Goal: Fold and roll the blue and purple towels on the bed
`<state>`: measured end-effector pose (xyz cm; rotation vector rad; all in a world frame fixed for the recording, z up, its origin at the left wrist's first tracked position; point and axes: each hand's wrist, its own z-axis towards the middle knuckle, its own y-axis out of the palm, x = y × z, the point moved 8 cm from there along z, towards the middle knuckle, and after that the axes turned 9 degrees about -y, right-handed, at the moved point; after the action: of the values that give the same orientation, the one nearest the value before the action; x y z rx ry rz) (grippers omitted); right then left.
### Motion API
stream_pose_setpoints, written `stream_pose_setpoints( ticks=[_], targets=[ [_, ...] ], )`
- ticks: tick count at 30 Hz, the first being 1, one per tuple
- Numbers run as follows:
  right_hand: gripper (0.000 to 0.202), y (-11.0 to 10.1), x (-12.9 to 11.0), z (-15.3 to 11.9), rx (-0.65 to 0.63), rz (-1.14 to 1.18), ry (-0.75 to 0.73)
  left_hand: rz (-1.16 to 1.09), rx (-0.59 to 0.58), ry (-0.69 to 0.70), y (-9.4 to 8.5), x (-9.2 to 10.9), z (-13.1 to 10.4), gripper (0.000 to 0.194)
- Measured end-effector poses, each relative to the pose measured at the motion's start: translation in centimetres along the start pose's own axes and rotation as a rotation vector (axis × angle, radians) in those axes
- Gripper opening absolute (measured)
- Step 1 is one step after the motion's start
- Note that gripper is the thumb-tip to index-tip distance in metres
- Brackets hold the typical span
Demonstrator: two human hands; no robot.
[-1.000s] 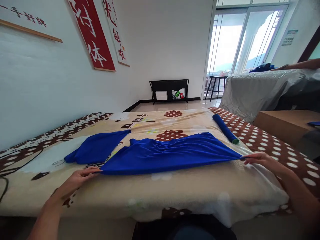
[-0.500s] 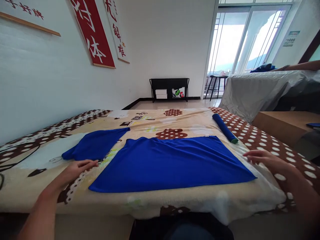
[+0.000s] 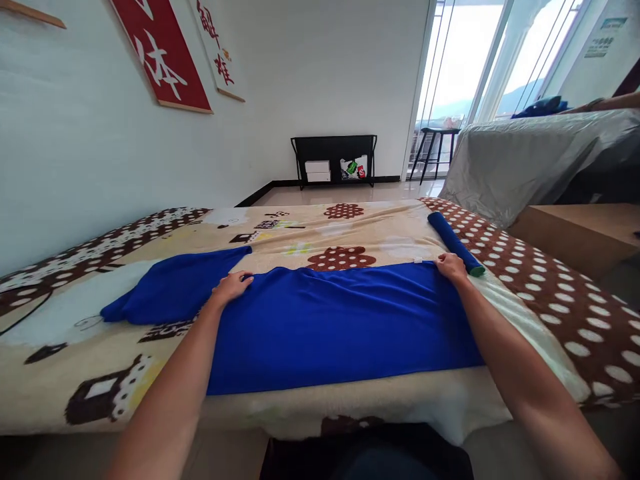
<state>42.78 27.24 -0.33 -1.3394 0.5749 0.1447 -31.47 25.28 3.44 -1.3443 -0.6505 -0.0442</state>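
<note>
Both hands have moved from beside the sides of a wide blue cloth (image 3: 345, 327) to its far corners, half a second after hanging apart from it. At left on the bed (image 3: 390, 227), a smaller folded blue cloth (image 3: 175, 287) lies well in from the left edge, its right end just beside the left hand (image 3: 233, 287). That hand rests at the wide cloth's far left corner, fingers bent and close together; whether they pinch the fabric cannot be told. The wide cloth lies nearly flat at the middle of the bed's near side, lightly creased along its far edge. A narrow strip of blanket separates it from the bed's near edge, while a broad stretch runs behind it to the far edge, leaving more room there. The forearms cross its left and right sides. A small white tag (image 3: 418, 259) shows at its far edge, near the right hand (image 3: 451, 265), which is curled over the far right corner; its grip, too, cannot be told. Just beyond that hand, a blue roll (image 3: 453, 241) with a green end slants toward the bed's far right corner, along the spotted border, leaving little space between them.
</note>
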Motion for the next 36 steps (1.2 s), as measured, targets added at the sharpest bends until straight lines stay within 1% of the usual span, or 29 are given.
stream_pose_setpoints(
  ticks=[4, 8, 10, 12, 14, 16, 18, 21, 29, 31, 34, 36],
  targets=[
    [0.026, 0.1, 0.2, 1.4, -0.019, -0.058, -0.01, 0.056, 0.088, -0.041, 0.3, -0.5, 1.1, 0.029],
    [0.018, -0.1, 0.3, 2.7, -0.061, -0.103, -0.072, 0.061, 0.099, -0.011, 0.9, -0.5, 2.1, 0.031],
    [0.014, -0.3, 0.2, 3.1, -0.067, -0.126, -0.119, 0.066, 0.092, -0.005, 1.1, -0.5, 2.7, 0.028],
    [0.015, -0.9, -0.1, 3.4, -0.03, -0.156, -0.163, 0.072, 0.085, -0.002, 1.1, -0.7, 3.3, 0.021],
    [0.019, -1.8, -0.4, 3.5, 0.039, -0.191, -0.192, 0.077, 0.093, -0.001, 0.7, -0.9, 3.8, 0.016],
    [0.021, -2.4, -0.7, 3.5, 0.105, -0.223, -0.201, 0.075, 0.12, -0.003, 0.1, -1.1, 4.3, 0.016],
    [0.022, -2.6, -0.9, 3.4, 0.152, -0.247, -0.198, 0.069, 0.151, -0.005, -0.6, -1.4, 4.6, 0.017],
    [0.023, -2.3, -1.4, 3.4, 0.194, -0.276, -0.187, 0.06, 0.178, 0.005, -1.0, -1.6, 5.0, 0.017],
    [0.023, -1.0, -2.6, 3.9, 0.256, -0.354, -0.207, 0.076, 0.254, 0.03, -1.1, -1.5, 6.4, 0.02],
    [0.023, -0.4, -2.7, 4.1, 0.249, -0.368, -0.222, 0.088, 0.261, 0.023, -0.8, -1.5, 6.7, 0.021],
    [0.023, 0.7, -2.8, 4.1, 0.224, -0.377, -0.241, 0.116, 0.237, 0.017, 0.4, -1.6, 6.8, 0.02],
    [0.025, 1.1, -2.8, 3.8, 0.222, -0.376, -0.239, 0.134, 0.225, 0.025, 1.0, -1.7, 6.7, 0.019]
  ],
)
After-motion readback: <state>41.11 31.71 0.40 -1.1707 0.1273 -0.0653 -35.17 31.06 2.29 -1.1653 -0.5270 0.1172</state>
